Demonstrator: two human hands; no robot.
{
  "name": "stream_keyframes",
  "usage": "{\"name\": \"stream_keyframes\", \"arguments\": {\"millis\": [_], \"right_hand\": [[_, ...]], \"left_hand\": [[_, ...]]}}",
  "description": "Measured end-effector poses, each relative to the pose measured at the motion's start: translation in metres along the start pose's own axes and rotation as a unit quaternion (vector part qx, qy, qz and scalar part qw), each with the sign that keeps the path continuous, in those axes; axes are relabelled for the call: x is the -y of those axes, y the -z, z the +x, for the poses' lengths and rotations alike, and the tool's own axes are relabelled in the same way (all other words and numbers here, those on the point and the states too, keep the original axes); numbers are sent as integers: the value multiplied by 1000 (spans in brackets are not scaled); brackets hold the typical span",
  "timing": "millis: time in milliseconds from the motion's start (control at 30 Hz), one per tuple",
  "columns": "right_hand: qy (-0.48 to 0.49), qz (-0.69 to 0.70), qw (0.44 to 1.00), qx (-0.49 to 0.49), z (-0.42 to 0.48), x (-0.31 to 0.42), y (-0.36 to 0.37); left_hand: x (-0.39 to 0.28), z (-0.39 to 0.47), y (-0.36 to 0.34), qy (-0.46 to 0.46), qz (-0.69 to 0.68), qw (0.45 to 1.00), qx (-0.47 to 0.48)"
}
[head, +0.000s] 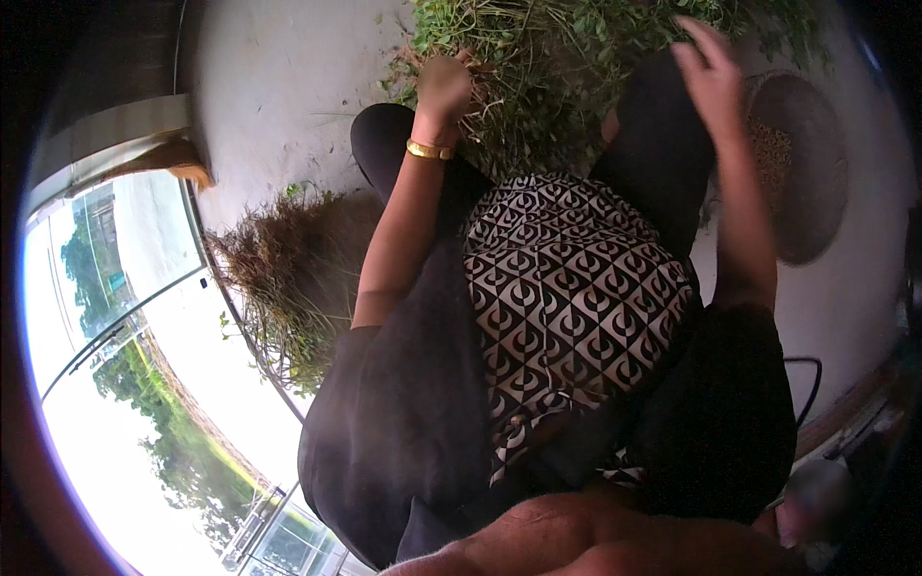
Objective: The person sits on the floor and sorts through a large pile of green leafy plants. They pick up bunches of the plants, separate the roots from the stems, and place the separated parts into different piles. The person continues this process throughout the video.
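Note:
My left hand (441,93), with a gold-coloured bracelet on its wrist, is curled at the near left edge of a large heap of leafy green plants (544,86). It closes on some of their brownish stems or roots; a blurred patch covers much of the hand. My right hand (709,72) is raised over my right knee, at the right side of the heap. Its fingers are spread and slightly blurred by motion, with nothing seen in them. The heap lies on the floor, in front of and between my bent knees.
To the left lies a second pile of uprooted plants (288,273) with brown roots. A round, shallow container (821,173) holding small tan pieces stands at the right. Glass door panels (155,252) are at the left. Part of another person (789,525) shows at the lower right.

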State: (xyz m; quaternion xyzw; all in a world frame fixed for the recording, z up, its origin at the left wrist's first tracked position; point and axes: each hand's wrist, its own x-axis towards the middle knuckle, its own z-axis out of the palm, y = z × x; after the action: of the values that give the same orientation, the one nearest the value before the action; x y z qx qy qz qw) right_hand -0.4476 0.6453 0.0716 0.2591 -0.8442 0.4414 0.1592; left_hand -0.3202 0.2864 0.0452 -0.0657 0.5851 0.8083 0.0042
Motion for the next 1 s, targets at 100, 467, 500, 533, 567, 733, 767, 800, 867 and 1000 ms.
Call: {"name": "stream_keyframes", "arguments": {"millis": [100,467,500,533,567,733,767,800,867,1000], "right_hand": [[96,-87,981,147,33,74,-46],[-117,391,729,549,-63,103,-181],[-86,440,724,524,-69,101,-186],[-87,406,753,510,-71,96,-189],[-88,372,780,495,-70,89,-193],[-119,293,845,431,-64,82,-179],[-131,287,838,445,-64,81,-180],[-146,280,831,459,-63,79,-178],[-170,305,815,461,-63,72,-177],[-271,428,789,348,-69,58,-186]], "left_hand": [[-18,-26,-22,16,-22,1000,-11],[10,-8,47,-112,111,970,-187],[8,-6,44,-108,132,968,-182],[12,-7,35,-124,117,977,-126],[10,-6,31,-110,101,983,-105],[10,-3,39,-80,186,977,-70],[12,-2,47,-73,224,969,-79],[9,-4,48,-49,294,950,-90],[8,-7,44,3,371,923,-103],[-28,-15,11,65,405,907,-95]]}}
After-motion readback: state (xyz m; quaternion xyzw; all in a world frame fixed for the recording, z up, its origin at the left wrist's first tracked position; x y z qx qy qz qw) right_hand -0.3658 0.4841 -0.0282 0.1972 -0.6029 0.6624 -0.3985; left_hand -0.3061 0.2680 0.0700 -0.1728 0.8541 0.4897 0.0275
